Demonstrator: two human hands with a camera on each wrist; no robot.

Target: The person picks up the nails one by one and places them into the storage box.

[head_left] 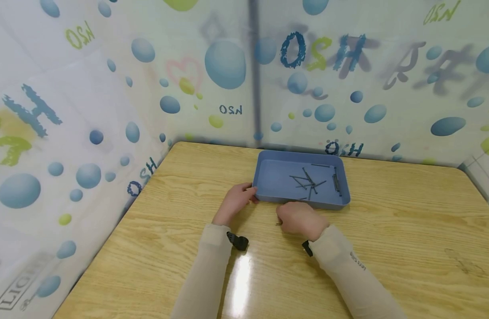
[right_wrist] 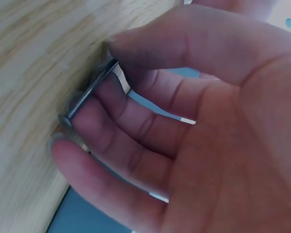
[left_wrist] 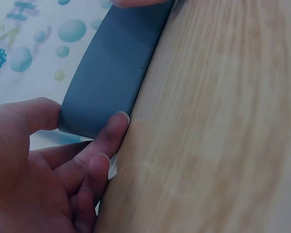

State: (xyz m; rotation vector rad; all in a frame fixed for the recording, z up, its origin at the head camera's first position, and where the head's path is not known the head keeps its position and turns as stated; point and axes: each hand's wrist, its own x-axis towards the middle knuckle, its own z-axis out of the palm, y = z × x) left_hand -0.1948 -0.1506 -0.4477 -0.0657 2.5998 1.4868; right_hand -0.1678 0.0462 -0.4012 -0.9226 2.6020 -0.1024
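Observation:
A shallow blue tray (head_left: pixel 288 179) stands on the wooden table, holding several dark nails (head_left: pixel 309 182), some crossed in a loose heap and others along its right wall. At its near left corner my left hand (head_left: pixel 237 198) grips the tray, thumb on the upper edge and fingertips (left_wrist: pixel 117 127) low on the wall. Just in front of the tray's near side, my right hand (head_left: pixel 302 219) pinches a nail (right_wrist: pixel 89 92) close to the tabletop. In the right wrist view the nail lies across the fingertips, its flat head near the ring finger.
The light wooden table (head_left: pixel 408 239) extends on all sides of the tray. Behind it and to the left hangs a patterned curtain (head_left: pixel 228 115) with bubbles and lettering. Black straps with small devices (head_left: pixel 239 241) sit at both wrists.

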